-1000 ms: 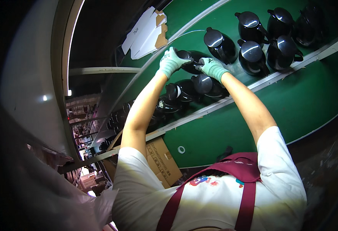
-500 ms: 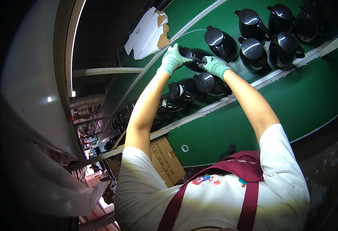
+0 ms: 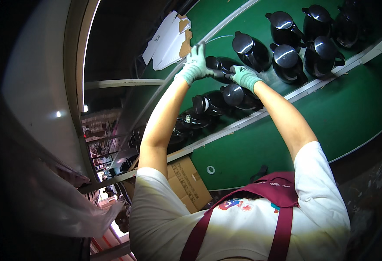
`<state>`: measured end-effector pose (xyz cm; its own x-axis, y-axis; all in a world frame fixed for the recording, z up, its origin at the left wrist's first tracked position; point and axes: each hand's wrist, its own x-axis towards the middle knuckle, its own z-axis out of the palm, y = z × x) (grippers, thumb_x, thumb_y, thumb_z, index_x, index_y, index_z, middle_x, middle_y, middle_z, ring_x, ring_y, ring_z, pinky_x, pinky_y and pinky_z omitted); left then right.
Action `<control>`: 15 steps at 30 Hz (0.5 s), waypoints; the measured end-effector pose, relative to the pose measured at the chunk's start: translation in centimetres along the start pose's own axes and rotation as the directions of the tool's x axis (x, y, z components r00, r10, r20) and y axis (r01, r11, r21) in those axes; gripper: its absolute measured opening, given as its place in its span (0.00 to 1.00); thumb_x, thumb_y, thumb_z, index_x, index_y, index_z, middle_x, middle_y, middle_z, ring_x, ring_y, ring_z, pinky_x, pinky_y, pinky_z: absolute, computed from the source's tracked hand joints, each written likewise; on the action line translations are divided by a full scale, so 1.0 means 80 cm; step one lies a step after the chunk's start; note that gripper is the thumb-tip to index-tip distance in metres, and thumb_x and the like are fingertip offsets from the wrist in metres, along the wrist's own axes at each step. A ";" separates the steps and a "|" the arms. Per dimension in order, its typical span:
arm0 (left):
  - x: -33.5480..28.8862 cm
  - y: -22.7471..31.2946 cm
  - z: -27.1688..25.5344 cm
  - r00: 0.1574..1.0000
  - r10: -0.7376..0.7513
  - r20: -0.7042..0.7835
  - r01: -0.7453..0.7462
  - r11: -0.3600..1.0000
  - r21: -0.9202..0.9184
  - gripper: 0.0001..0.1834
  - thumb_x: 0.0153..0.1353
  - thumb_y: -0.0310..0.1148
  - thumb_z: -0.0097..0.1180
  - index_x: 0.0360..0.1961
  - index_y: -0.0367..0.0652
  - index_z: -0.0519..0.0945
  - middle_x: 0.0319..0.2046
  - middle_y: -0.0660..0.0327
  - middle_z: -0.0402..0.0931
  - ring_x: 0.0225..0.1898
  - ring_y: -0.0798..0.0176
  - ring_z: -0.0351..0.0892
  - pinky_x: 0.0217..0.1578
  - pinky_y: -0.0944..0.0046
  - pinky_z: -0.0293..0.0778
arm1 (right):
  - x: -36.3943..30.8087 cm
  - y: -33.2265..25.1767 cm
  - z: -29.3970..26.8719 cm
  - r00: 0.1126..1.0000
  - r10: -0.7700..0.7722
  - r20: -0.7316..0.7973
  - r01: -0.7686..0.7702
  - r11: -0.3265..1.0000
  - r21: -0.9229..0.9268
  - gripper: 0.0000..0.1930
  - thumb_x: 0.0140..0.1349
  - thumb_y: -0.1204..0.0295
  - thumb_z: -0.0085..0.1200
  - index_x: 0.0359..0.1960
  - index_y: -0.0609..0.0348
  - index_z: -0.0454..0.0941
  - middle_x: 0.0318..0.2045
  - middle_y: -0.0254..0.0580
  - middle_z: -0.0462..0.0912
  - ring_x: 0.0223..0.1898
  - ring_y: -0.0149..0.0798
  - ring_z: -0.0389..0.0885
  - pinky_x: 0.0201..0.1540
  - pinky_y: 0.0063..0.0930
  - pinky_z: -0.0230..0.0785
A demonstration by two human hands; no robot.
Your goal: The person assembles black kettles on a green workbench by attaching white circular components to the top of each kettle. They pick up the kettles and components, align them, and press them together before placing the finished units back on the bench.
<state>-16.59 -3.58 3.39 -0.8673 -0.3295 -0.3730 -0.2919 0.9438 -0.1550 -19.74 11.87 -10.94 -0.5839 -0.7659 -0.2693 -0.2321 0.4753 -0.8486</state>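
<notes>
Both my hands wear pale green gloves and reach out over a green conveyor belt (image 3: 260,148). My left hand (image 3: 196,64) grips one end of a black jug (image 3: 220,65) that lies tilted on the belt. On the jug's other side, my right hand (image 3: 244,76) holds it near its top. A second black jug (image 3: 238,96) sits just below my right hand, with two more black jugs (image 3: 208,104) lined up to its left along the belt.
Several upright black jugs (image 3: 286,56) with shiny lids stand on the belt to the right. Flattened white cardboard (image 3: 167,41) lies beyond the belt's far rail. A brown cardboard box (image 3: 188,185) sits below the near edge. A small white ring (image 3: 211,169) rests on the green surface.
My arms have stretched a little further out and the view has shifted. Both hands stay on the same black jug, which has turned slightly between them.
</notes>
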 end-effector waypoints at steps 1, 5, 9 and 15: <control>0.013 -0.017 0.017 0.985 -0.001 -0.172 0.011 0.998 0.058 0.59 0.43 0.54 0.73 0.73 0.52 0.51 0.64 0.43 0.61 0.67 0.40 0.61 0.63 0.45 0.64 | 0.000 -0.003 -0.001 1.000 -0.008 -0.007 0.008 1.000 0.005 0.23 0.61 0.50 0.55 0.48 0.53 0.79 0.48 0.52 0.82 0.51 0.53 0.79 0.53 0.44 0.70; 0.028 -0.023 -0.002 0.974 0.225 0.004 -0.133 0.590 -0.797 0.31 0.63 0.54 0.53 0.62 0.48 0.71 0.44 0.50 0.82 0.47 0.54 0.83 0.55 0.56 0.74 | -0.001 -0.002 0.003 1.000 0.005 -0.011 -0.005 1.000 0.016 0.23 0.62 0.50 0.54 0.49 0.54 0.78 0.48 0.52 0.81 0.52 0.53 0.79 0.53 0.44 0.70; 0.039 -0.010 -0.009 0.976 0.016 -0.217 -0.134 0.831 -0.541 0.30 0.65 0.54 0.54 0.54 0.36 0.76 0.46 0.48 0.81 0.50 0.57 0.81 0.53 0.58 0.74 | 0.001 -0.002 0.000 1.000 0.012 0.013 -0.012 1.000 -0.003 0.24 0.63 0.50 0.53 0.51 0.54 0.77 0.49 0.52 0.81 0.53 0.53 0.78 0.55 0.45 0.69; 0.031 -0.043 0.012 0.848 0.530 0.021 -0.527 0.846 -0.082 0.45 0.49 0.57 0.67 0.64 0.45 0.70 0.60 0.50 0.72 0.61 0.46 0.71 0.60 0.55 0.69 | -0.009 0.002 0.002 0.999 -0.041 -0.035 0.038 0.996 -0.087 0.25 0.67 0.50 0.47 0.53 0.58 0.73 0.53 0.55 0.78 0.56 0.53 0.76 0.57 0.45 0.67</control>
<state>-17.34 -7.64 2.16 -0.8813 0.2206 -0.4179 0.1770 0.9741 0.1409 -19.22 12.44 -10.93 -0.6009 -0.7689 -0.2183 -0.3206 0.4821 -0.8154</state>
